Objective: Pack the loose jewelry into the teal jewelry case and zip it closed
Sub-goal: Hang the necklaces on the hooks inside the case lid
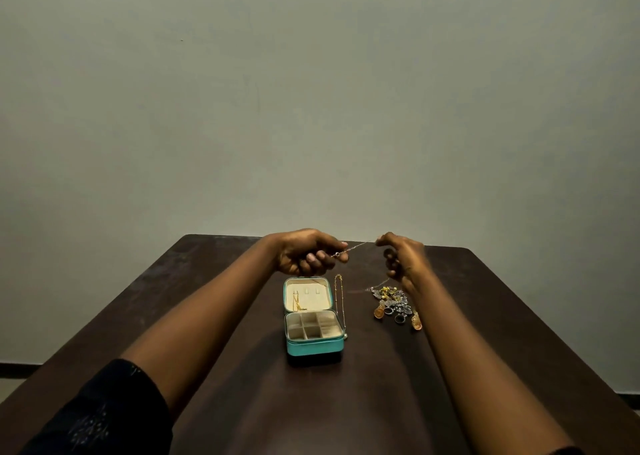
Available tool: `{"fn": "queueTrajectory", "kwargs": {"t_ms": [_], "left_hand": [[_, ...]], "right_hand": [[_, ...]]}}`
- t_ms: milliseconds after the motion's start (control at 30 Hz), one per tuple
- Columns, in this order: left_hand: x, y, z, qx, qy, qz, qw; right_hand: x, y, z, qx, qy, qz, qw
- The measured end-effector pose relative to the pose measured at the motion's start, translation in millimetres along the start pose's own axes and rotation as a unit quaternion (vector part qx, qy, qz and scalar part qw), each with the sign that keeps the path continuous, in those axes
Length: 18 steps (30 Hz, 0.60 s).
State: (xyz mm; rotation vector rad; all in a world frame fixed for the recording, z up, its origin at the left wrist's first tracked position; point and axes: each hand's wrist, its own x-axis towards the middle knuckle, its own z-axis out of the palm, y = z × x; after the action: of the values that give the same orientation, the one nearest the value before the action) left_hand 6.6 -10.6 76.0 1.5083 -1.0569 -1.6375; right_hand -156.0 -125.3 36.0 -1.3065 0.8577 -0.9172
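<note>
Your left hand (306, 252) is curled into a loose fist above the far side of the desk (214, 316), its thumb and forefinger pinching one end of a thin silver chain (356, 246). Your right hand (403, 257) pinches the other end at about 3 o'clock from the left, fingers bent, so the chain stretches taut between your hands, clear of the desktop. A small clasp or bead shows on the chain just beside your left fingertips.

At 6 o'clock from your left hand, the teal jewelry case (313, 319) lies open flat on the desk. Its lid half, nearer your hand, has a cream lining with a gold piece already lying on it; what the piece is cannot be told. The base half, nearer you, is split into cream compartments that look bare.

A gold chain (340, 298) lies along the case's right edge, at its 3 o'clock, touching or just beside the rim.

Below your right hand, at its 6 o'clock, the loose jewelry pile (394, 304) rests on the desk: silver filigree pieces, some gold, dark-stoned rings and two orange drops, partly hidden by your right wrist. The pile sits well apart from the case, at the case's 3 o'clock.

A dark patterned sleeve (104, 409) covers your left upper arm.
</note>
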Motion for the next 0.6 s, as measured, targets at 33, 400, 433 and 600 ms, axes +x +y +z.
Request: {"fn": "queueTrajectory", "kwargs": {"t_ms": [33,400,433,600], "left_hand": [[-2.2,-1.3,0.4,0.025,-0.004,-0.018,1.000],[-7.5,-20.1,13.2,0.208,0.080,-0.036,0.974],[-5.1,-23.3,13.2,0.200,0.101,0.005,0.975],[3.6,-38.1,22.2,0.054,0.117,0.150,0.980]], "right_hand": [[-2.4,-2.8,0.1,-0.010,0.000,-0.003,1.000],[-28.7,-22.4,10.1,-0.086,-0.030,-0.034,0.995],[-30.6,-22.8,11.5,-0.083,-0.031,-0.029,0.996],[-38.0,-23.8,20.5,-0.046,-0.014,0.006,0.999]]}}
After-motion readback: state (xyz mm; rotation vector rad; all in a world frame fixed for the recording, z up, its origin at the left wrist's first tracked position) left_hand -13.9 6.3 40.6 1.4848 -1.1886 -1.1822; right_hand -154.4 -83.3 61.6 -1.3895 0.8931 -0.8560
